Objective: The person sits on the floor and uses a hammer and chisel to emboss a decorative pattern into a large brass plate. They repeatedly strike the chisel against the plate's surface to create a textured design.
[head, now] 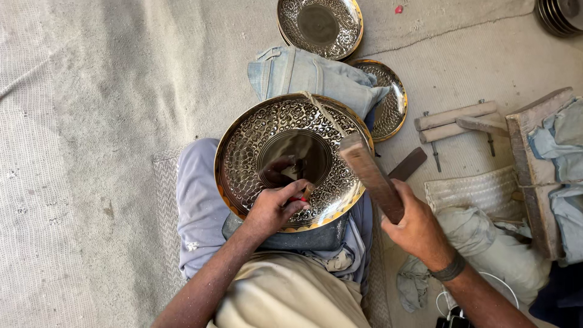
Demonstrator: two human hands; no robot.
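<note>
On the person's lap, a round hammered brass plate lay dimpled and shiny, the left hand pinching a small red-tipped tool against it while the right hand gripped a flat wooden mallet.

A floor-level metalworker's workshop.

The person sits on a worn grey mat, a hammered brass plate propped on the lap, with a wooden mallet raised over it. Two more patterned plates lie just beyond on the floor, and a stack of dishes shows at the far corner. Wooden clamps with metal pins, a plank and folded denim rags lie close by, all handcraft tools rather than household goods.
</note>
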